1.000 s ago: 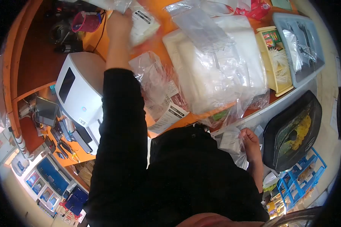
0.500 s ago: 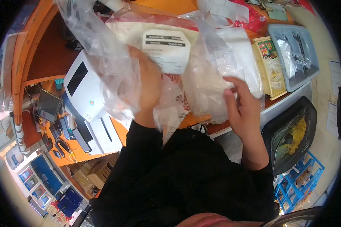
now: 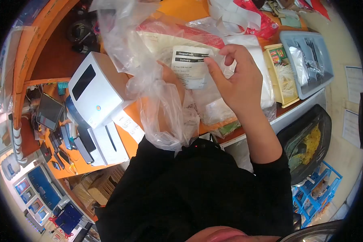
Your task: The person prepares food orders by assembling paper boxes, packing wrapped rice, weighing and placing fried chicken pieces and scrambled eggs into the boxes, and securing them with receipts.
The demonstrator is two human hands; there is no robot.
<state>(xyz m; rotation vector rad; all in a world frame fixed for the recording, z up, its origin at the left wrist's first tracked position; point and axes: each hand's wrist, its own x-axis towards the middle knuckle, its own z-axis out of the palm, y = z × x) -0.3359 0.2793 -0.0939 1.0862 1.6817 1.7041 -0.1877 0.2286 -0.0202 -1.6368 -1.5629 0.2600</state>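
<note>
A clear plastic bag (image 3: 161,117) hangs crumpled and gathered across my left forearm, its upper part reaching to the top of the view. My left hand (image 3: 171,78) is partly behind this plastic, and its fingers are hidden. Beside it lies a white printed order slip (image 3: 189,68) with black header bars, on or inside a clear package with a red band (image 3: 203,35). My right hand (image 3: 240,82) is raised over the slip's right side, thumb and forefinger apart, nothing visible between them. Below it spreads more clear plastic (image 3: 213,107).
To the left stand a white printer (image 3: 90,88) and a paper receipt (image 3: 128,124). On the right are a yellow tray (image 3: 289,97) with sachets and toothpicks, a grey-blue bin (image 3: 328,60) with wrapped cutlery, a black chair (image 3: 284,137) and a blue basket (image 3: 316,197).
My right hand has risen and moved left, from the plastic's right side to over the slip. The clear bag has shifted right and bunched over my left forearm. More of the slip's header is readable.
</note>
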